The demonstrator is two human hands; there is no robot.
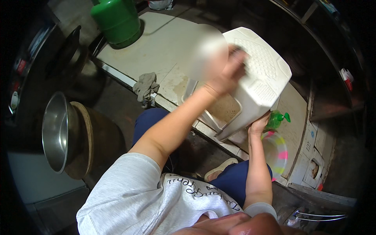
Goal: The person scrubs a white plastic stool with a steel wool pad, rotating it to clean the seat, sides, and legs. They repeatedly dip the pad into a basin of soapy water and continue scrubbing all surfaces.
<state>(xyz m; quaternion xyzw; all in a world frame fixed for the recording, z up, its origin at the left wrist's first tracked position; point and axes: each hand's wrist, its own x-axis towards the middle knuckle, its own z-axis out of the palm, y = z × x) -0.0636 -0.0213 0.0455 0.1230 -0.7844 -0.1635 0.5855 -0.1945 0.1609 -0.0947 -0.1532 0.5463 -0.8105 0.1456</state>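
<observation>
A white plastic stool (260,61) with a studded seat stands tilted on the tiled ledge before me. Against its seat edge lies my left hand (229,72), smeared by motion blur. A small dark patch shows at its fingers, but I cannot make out whether it is a held thing. My right hand (259,124) grips the stool's near right side low down, its fingertips hidden behind the plastic. Just beyond that hand is a green pump bottle (274,119). Below the bottle sits a basin with a pink, yellow and white rim (282,154), partly covered by my right forearm.
A crumpled grey rag (146,86) hangs over the front edge of the tiled ledge (164,41). Farther back stands a green gas cylinder (117,23). To my left, a steel basin (55,132) leans beside a round wooden board (85,141).
</observation>
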